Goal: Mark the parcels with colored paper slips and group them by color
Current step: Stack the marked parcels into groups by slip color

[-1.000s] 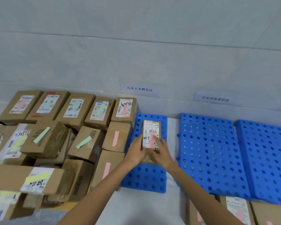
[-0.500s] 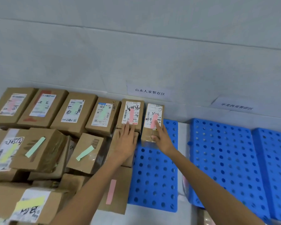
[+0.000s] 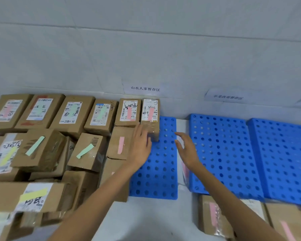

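Your pink-slip parcel (image 3: pixel 150 117) sits on the far left corner of the narrow blue pallet (image 3: pixel 156 171). Its back edge is at the wall (image 3: pixel 146 49) and its left side touches the next pink-slip box (image 3: pixel 129 113). Your left hand (image 3: pixel 140 148) has its fingers straight and close together, tips against the parcel's front lower corner. Your right hand (image 3: pixel 187 151) hovers over the gap before the wider blue pallet (image 3: pixel 221 153) — fingers loosely spread, holding nothing. From the parcel's front edge to the pallet's near edge, only perforated blue top shows. On the left, the stacked boxes (image 3: pixel 42 150) crowd right up to the pallet's edge — green and yellow slips there.
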A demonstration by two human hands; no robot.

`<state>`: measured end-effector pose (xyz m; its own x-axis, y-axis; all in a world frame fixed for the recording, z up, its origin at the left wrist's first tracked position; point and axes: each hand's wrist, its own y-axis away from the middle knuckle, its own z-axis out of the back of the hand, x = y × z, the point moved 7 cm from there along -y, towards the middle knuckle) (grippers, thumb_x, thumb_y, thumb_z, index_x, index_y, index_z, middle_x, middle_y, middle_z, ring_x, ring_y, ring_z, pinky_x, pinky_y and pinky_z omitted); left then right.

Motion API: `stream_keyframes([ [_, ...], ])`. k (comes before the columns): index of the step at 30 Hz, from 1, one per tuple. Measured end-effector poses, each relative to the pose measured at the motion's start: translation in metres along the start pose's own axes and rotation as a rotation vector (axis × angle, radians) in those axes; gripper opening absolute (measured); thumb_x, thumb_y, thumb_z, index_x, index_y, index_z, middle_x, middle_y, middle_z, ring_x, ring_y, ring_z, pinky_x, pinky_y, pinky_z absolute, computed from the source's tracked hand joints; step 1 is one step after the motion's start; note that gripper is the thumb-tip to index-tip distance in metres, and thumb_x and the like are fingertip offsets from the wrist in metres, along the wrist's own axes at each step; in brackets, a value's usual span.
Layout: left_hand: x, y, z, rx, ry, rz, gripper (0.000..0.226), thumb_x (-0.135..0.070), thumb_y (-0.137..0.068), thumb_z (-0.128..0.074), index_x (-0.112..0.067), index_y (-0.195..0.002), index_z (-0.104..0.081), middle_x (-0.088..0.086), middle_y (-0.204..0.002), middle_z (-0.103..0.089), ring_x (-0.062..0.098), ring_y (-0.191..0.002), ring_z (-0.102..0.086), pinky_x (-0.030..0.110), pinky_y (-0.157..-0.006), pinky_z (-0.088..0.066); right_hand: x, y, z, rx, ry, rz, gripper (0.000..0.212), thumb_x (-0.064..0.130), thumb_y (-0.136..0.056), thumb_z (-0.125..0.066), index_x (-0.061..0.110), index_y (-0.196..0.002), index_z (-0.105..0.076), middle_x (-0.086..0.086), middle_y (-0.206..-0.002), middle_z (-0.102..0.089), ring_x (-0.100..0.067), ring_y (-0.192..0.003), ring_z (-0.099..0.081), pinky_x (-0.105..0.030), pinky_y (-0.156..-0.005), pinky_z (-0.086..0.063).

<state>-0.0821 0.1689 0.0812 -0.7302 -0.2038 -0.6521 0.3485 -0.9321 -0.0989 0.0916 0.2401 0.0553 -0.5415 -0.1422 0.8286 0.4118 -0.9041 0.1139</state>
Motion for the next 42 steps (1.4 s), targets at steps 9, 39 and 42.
stream_keyframes([
  [9,-0.08,0.176,-0.162,0.612,0.229,0.182,0.042,-0.01,-0.098,-0.044,-0.011,-0.139,-0.038,0.012,-0.139,-0.044,0.023,-0.126,-0.044,0.024,-0.104,-0.032,-0.161,0.204,0.101,-0.045,0.069,-0.379,0.02,0.004,-0.096,-0.048,0.012,-0.11,-0.059,-0.012,-0.111,-0.061,-0.026,-0.1,-0.058,-0.017,-0.078,-0.039],
  [39,-0.032,0.18,-0.072,0.083,0.304,0.274,0.041,-0.003,-0.097,-0.046,-0.019,-0.134,-0.047,-0.013,-0.131,-0.049,-0.002,-0.118,-0.047,0.016,-0.1,-0.04,-0.064,0.162,0.019,0.266,-0.507,-0.189,0.052,0.003,-0.097,-0.047,0.024,-0.142,-0.03,0.013,-0.146,-0.026,-0.006,-0.124,-0.039,-0.007,-0.089,-0.043],
  [42,-0.01,0.154,-0.065,0.208,0.063,0.168,0.043,0.002,-0.093,-0.044,-0.011,-0.134,-0.05,-0.002,-0.132,-0.053,0.011,-0.122,-0.049,0.022,-0.104,-0.037,-0.052,0.14,-0.022,0.423,-0.34,-0.169,0.054,-0.001,-0.097,-0.042,0.024,-0.143,-0.029,0.02,-0.141,-0.026,-0.002,-0.132,-0.031,-0.009,-0.095,-0.039],
])
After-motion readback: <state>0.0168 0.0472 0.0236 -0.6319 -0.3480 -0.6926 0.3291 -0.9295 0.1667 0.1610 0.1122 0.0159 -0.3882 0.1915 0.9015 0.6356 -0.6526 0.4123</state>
